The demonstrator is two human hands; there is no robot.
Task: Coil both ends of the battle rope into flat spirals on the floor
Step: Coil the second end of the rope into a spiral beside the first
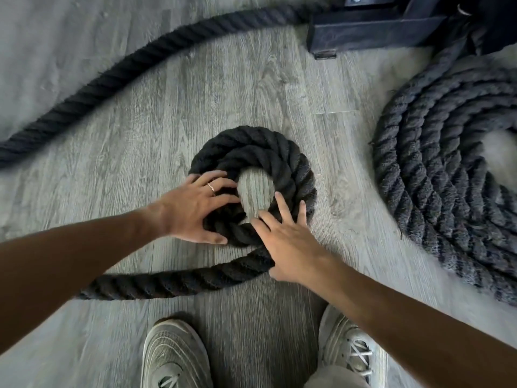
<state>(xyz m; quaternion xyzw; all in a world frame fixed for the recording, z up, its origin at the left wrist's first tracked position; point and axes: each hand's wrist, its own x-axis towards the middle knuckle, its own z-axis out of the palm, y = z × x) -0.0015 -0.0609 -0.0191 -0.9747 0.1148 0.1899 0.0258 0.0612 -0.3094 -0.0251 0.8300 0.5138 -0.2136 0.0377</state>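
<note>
A small spiral (253, 175) of thick black battle rope is lying flat on the grey plank floor (167, 113), about two turns wide with a bare centre; a larger finished coil (436, 169) sits well apart at the right, near a dark metal base (369, 29). The left hand (193, 211) is spread open, pressing the spiral's near-left side; the right hand (285, 242) is laid over the incoming strand (179, 281), seemingly cupping rather than clenching it, though the thumb is hidden. The rope is judged heavy, stiff and coarse, so it should be fed by pushing the strand close against the outer turn while the centre is pinned down.
</note>
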